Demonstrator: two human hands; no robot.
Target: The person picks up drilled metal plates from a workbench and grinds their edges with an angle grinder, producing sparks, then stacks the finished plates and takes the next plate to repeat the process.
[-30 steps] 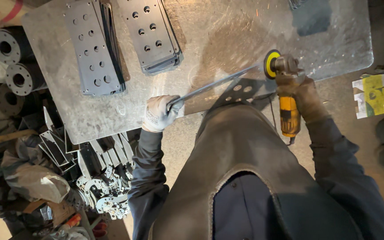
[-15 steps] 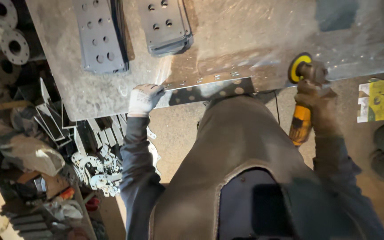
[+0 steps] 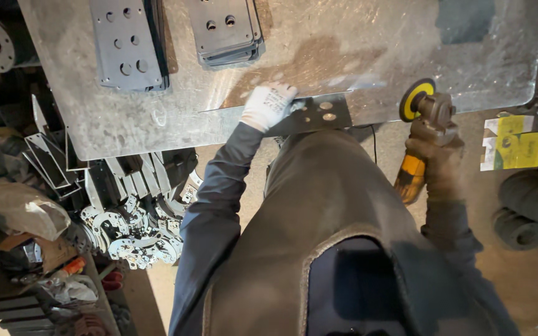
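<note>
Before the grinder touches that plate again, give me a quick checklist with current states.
1. Left hand gloved and pressing the drilled plate: ok.
2. Plate lying flat on the steel table, at its near edge: ok.
3. Grinder gripped by gloved right hand: ok.
4. Yellow disc off the plate, beside it: ok.
5. Disc spinning or stopped: cannot tell.
6. Left hand's fingers apart from the disc: ok.

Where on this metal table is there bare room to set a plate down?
Bare stretch of table between the smaller plate stack and the dark patch. Crowded at the near edge: left hand on the holed plate, right hand holding the grinder.
</note>
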